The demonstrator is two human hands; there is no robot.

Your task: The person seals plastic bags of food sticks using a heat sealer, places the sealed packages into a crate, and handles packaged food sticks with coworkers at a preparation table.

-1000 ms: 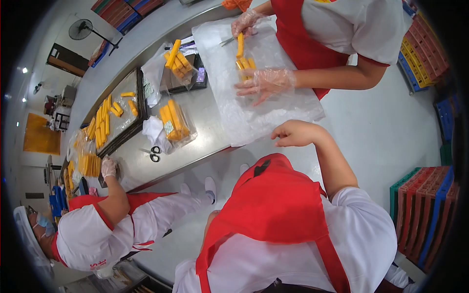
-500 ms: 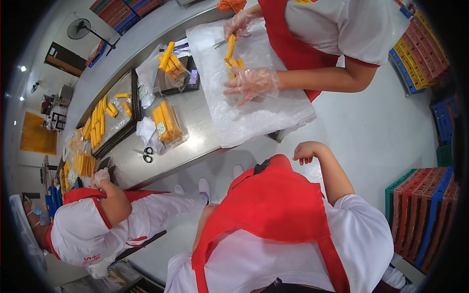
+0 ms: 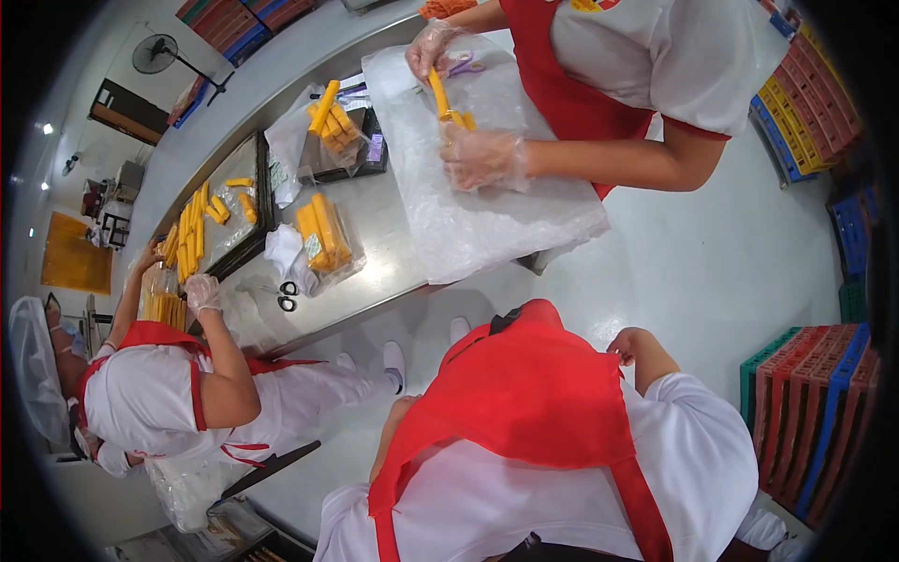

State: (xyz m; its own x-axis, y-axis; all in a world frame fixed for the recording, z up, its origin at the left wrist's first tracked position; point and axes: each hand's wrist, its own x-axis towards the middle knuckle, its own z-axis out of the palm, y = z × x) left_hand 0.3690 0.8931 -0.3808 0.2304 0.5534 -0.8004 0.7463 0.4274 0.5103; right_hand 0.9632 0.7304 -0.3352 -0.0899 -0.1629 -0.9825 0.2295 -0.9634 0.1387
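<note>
My right hand (image 3: 626, 346) is bare and raised beside my red apron (image 3: 538, 398). Its fingers are curled in, and nothing shows between them. On my left side only part of the arm (image 3: 396, 418) shows past the apron; the left hand is out of sight. Ahead, a co-worker's gloved hands (image 3: 484, 159) hold yellow sticks (image 3: 438, 96) over a white plastic sheet (image 3: 487, 229). A clear bag of yellow sticks (image 3: 323, 234) lies on the metal table (image 3: 389, 253), next to a white cloth (image 3: 288, 253) and black-handled scissors (image 3: 287, 297).
Another bag of sticks (image 3: 333, 122) rests on a dark scale (image 3: 370, 155). A dark tray (image 3: 264, 201) holds loose yellow sticks. At the left a second co-worker (image 3: 154, 384) reaches to the tray. Stacked crates (image 3: 810, 412) stand at the right.
My right hand has drawn back to the right, toward my body. The co-worker ahead has moved both hands around the sticks. The left co-worker now reaches up to the tray with both hands.
</note>
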